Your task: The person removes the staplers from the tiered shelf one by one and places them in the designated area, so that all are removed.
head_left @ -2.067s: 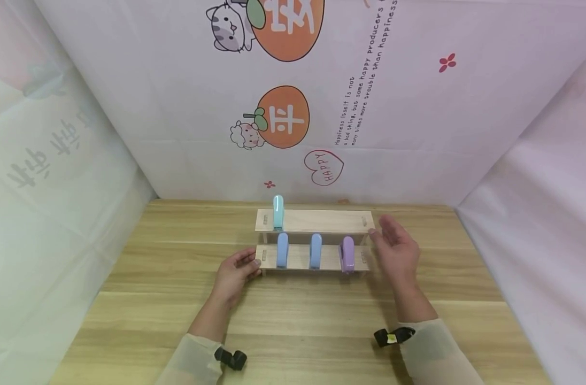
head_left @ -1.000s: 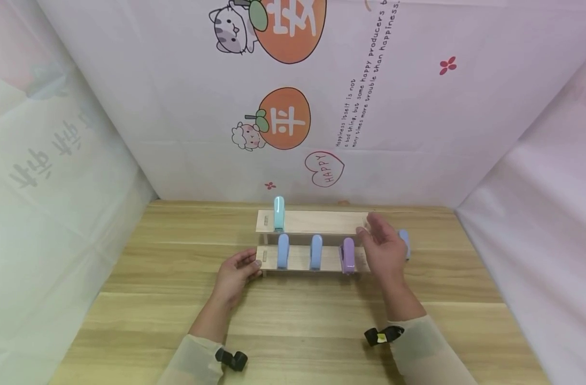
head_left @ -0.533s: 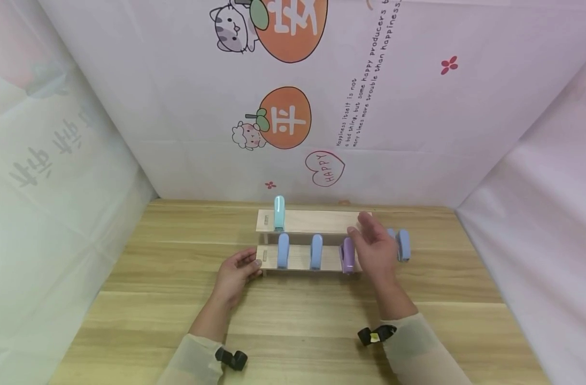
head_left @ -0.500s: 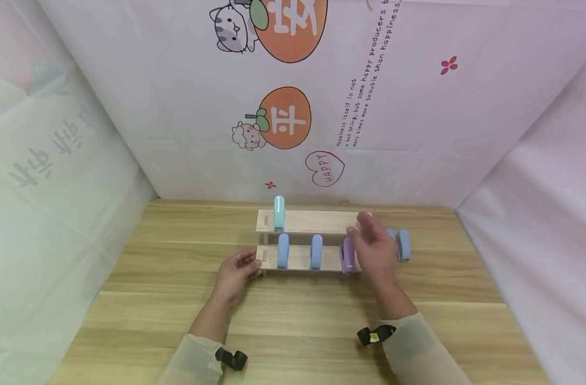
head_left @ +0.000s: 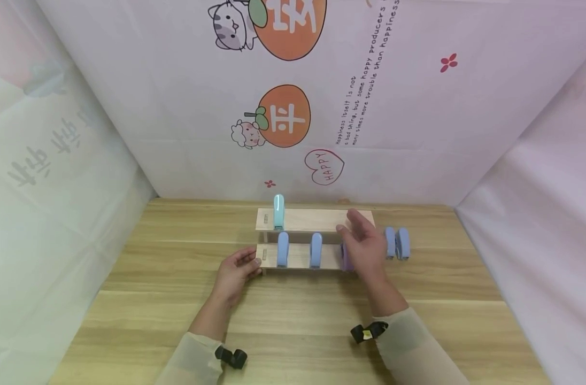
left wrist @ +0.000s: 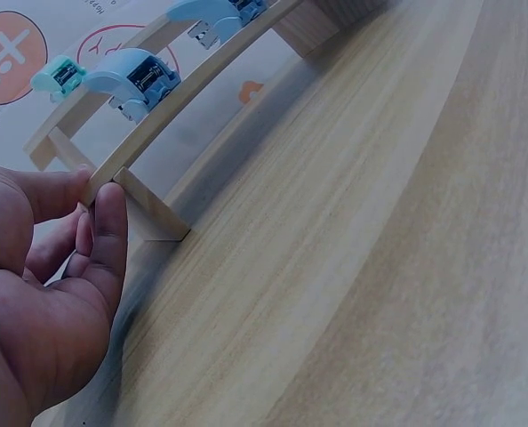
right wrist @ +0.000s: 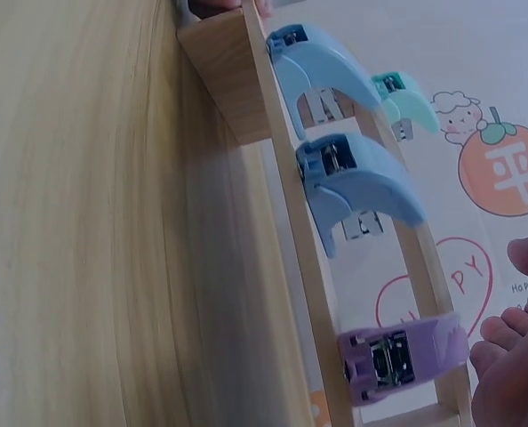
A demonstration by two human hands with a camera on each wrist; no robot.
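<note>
A two-tier wooden rack (head_left: 331,256) stands at the back of the table. My left hand (head_left: 235,272) pinches the left end of its lower board between thumb and fingers, which the left wrist view shows closely. On that board are two blue staplers (head_left: 283,250) and a purple stapler (right wrist: 404,360), partly covered by my right hand in the head view. A mint stapler (head_left: 278,213) stands at the left of the upper board. My right hand (head_left: 367,248) hovers over the rack's right part, thumb and fingers apart, nothing between them.
Two more blue staplers (head_left: 402,244) stand side by side on the wooden table (head_left: 298,321), just right of the rack. A white printed cloth (head_left: 394,171) hangs behind, with further cloth walls at both sides.
My right hand has moved left from beside the rack to over its right end, uncovering the two blue staplers on the table and partly covering the purple one. My left hand stays put.
</note>
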